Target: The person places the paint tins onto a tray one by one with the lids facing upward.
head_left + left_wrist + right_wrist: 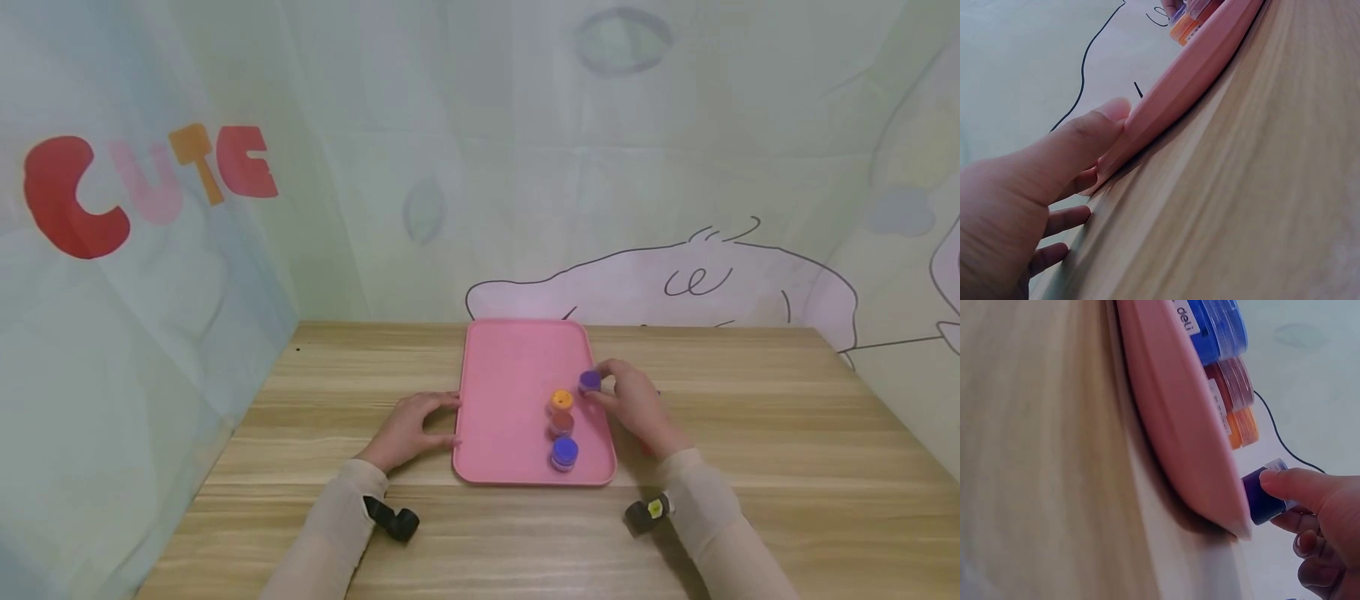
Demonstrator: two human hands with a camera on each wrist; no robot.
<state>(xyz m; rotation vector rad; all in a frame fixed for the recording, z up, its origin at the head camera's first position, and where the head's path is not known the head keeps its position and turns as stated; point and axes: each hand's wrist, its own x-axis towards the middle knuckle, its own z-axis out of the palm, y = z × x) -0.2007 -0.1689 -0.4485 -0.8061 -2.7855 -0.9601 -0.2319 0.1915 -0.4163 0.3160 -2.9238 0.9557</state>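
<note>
My right hand (636, 406) pinches a small dark purple paint pot (1263, 499) between thumb and fingers, at the right side of the pink tray (510, 375). On the tray, left of that hand, an orange pot (561, 402), a red-brown pot (561, 426) and a blue pot (565, 454) stand in a rough row. A "deli" label shows on the blue one in the right wrist view. My left hand (411, 423) is at the tray's left edge, fingers spread apart. In the left wrist view its thumb (1113, 111) touches the rim.
The tray lies on a wood-grain table (315, 517) that meets a printed cloth backdrop (360, 167) behind and at the left. A small red thing (647, 450) shows partly beneath my right wrist. Black wrist cameras (395, 521) sit on both sleeves.
</note>
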